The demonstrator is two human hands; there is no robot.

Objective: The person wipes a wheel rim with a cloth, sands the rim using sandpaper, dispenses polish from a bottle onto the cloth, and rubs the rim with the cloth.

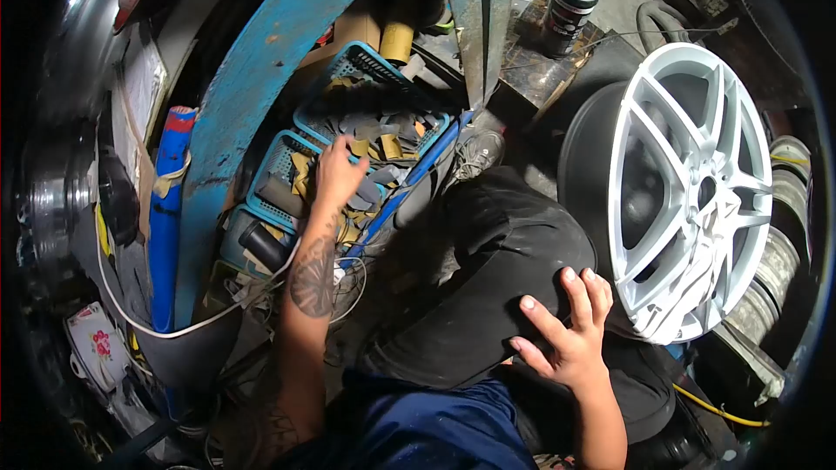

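My left hand (340,172) reaches into the blue plastic baskets (277,159), over a heap of grey and tan sandpaper scraps (394,146). Its fingers point down among the pieces, and whether they grip one is hidden. Above my knee, my right hand (570,331) is held palm up with its fingers spread and nothing in it. To the right stands a silver alloy wheel (627,209), tilted on its side, with a white cloth (697,274) draped over its lower spokes.
A black bottle with a red cap (570,13) stands on a block at the top. A blue metal frame (252,61) arches over the baskets. A white cable (165,332) loops at lower left. More rims (779,252) lie at the far right.
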